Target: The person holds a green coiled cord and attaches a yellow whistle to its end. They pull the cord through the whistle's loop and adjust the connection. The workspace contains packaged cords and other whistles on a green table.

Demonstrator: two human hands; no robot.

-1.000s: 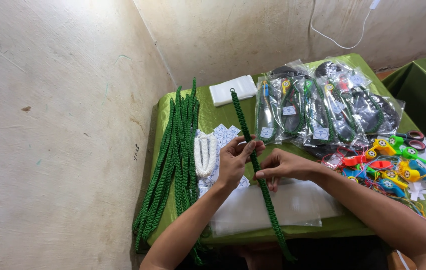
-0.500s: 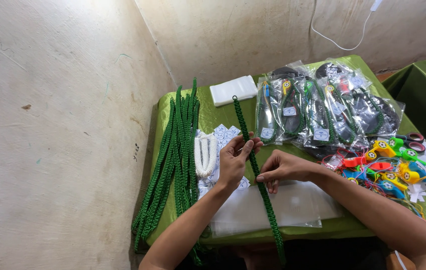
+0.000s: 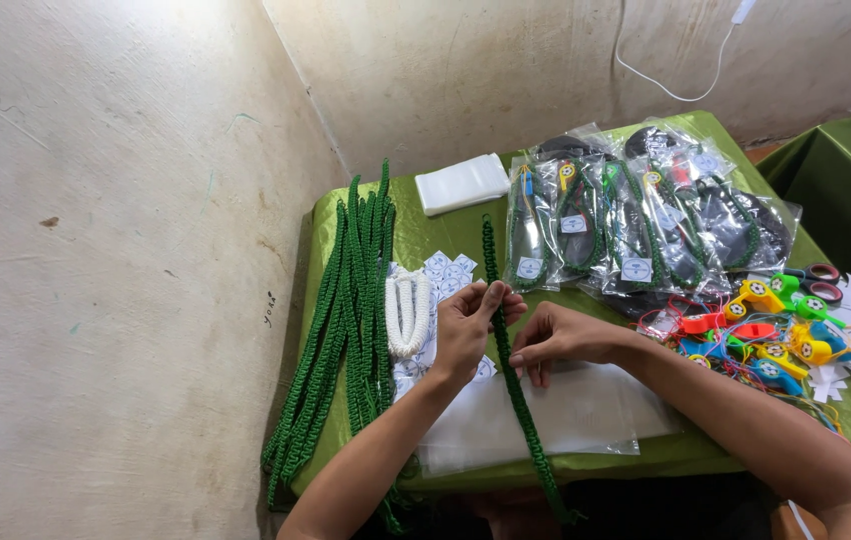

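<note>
A bare plaster wall (image 3: pixel 96 250) fills the left side and meets a second wall (image 3: pixel 506 70) behind, so the green-covered table (image 3: pixel 426 235) sits tight in the room's corner, with no room along its left and far edges. A white cable (image 3: pixel 666 85) hangs on the back wall. A second green table (image 3: pixel 846 190) stands just off the right far corner, with a narrow gap between the two.

Both forearms come in from the near edge, the left one slanting up from the lower left, the right one from the lower right corner. The left hand (image 3: pixel 471 330) has its fingers curled and pinches a green braided cord (image 3: pixel 511 370) near the middle of the table. The right hand (image 3: pixel 561 340) lies just beside it, fingertips closed on the same cord a little nearer the person. The cord runs straight from mid-table, between the hands, and hangs over the near edge.

A bundle of green cords (image 3: pixel 346 320) lies along the left edge and droops off the near left corner. Clear bagged sets (image 3: pixel 636 225) cover the far right part. Flat clear bags (image 3: pixel 546 420) lie under the hands at the near edge. Coloured plastic whistles (image 3: pixel 766 335) crowd the right edge. A white stack (image 3: pixel 463 183) sits at the far edge, a white cord coil (image 3: pixel 408 312) beside the left hand, small paper tags (image 3: pixel 446 270) beyond it.
</note>
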